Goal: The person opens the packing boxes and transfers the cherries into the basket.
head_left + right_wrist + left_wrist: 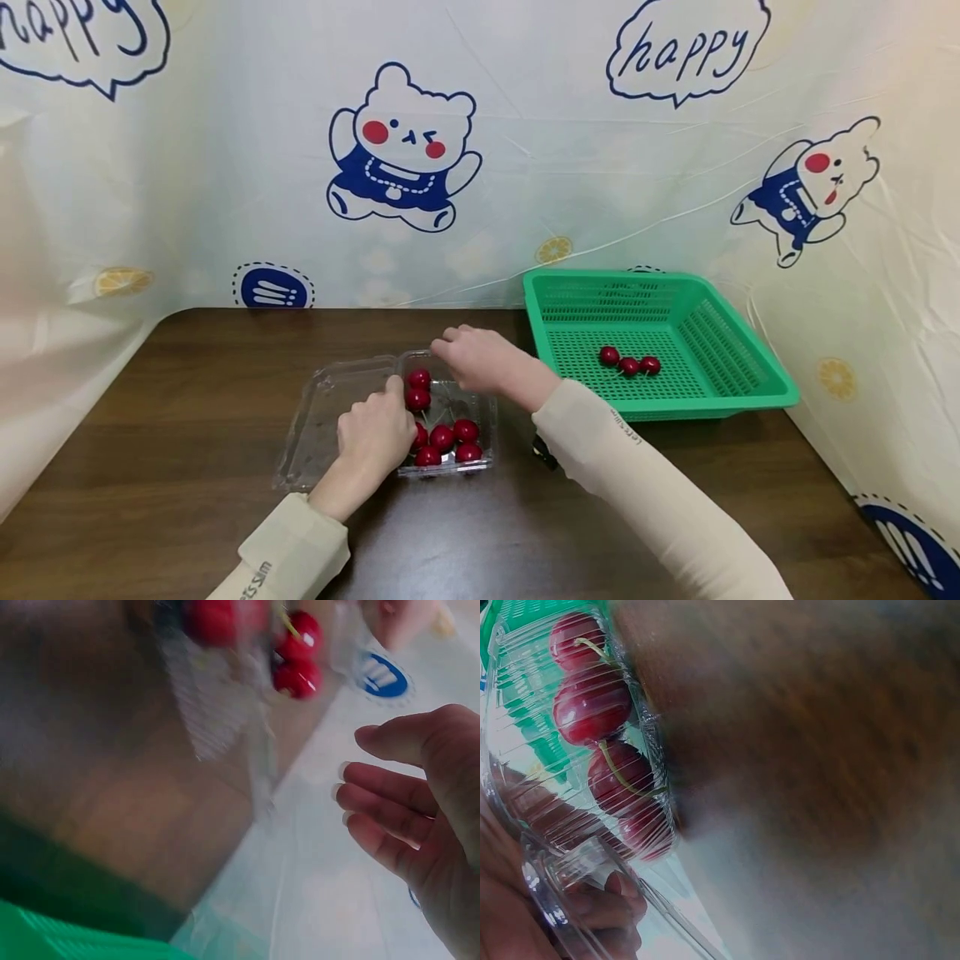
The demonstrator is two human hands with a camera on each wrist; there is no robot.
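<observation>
A clear plastic clamshell box (474, 404) lies unfolded on the table, its lid (311, 425) to the left. Several dark red cherries (442, 437) with stems sit in the box's tray half. My left hand (377, 429) grips the tray's left edge near the hinge; in the left wrist view its fingers (604, 915) curl around the clear plastic. Over the tray's far right corner hovers my right hand (480, 358). The right wrist view shows its thumb and fingers (386, 791) apart and relaxed, holding nothing.
At the right stands a green plastic basket (712, 407) with three cherries (628, 365) on its mesh floor. A patterned cloth backdrop (525, 167) rises behind the brown wooden table (187, 417). A small black object (543, 450) shows under the right sleeve.
</observation>
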